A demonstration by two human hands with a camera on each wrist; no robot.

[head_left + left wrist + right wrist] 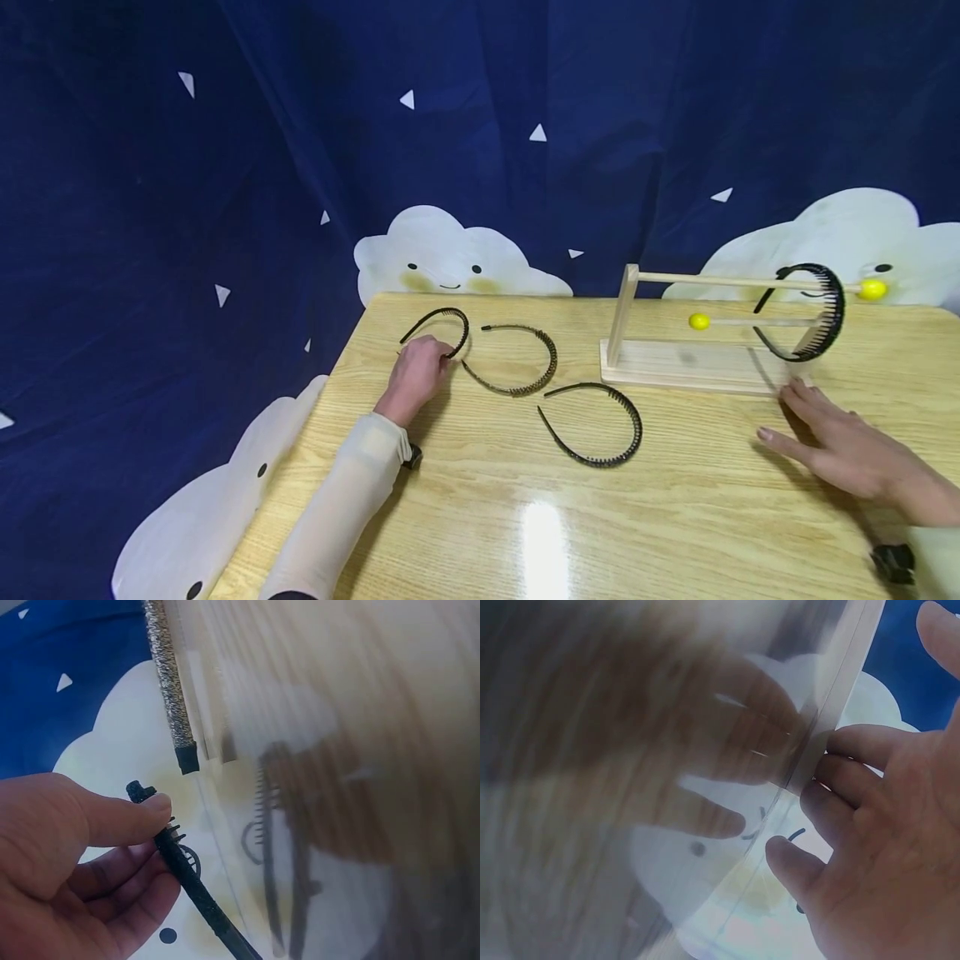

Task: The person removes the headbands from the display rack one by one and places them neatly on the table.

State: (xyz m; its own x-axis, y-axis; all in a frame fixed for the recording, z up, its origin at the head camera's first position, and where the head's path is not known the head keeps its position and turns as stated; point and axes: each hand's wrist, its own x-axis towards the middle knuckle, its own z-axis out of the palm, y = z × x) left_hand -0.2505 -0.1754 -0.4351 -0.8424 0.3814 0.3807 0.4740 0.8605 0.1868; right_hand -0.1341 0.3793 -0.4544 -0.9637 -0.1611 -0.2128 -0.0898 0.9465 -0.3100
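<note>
My left hand (417,377) is at the far left of the table, pinching a black toothed headband (461,322) between thumb and fingers. The left wrist view shows the thumb pressed on the band (196,889) near one end. Beside it lies a gold-and-dark headband (553,354), and nearer the front another black headband (637,425). My right hand (847,446) has its fingers extended, fingertips at the right end of a wooden rack's base (690,367). From the rack's upper rod hangs a black comb-toothed headband (832,312).
The wooden rack has an upright (622,317) and two rods tipped with yellow balls, one ball (872,289) at the right, one ball (699,322) lower left. A dark blue curtain (480,125) with white clouds stands behind and left of the table (465,517).
</note>
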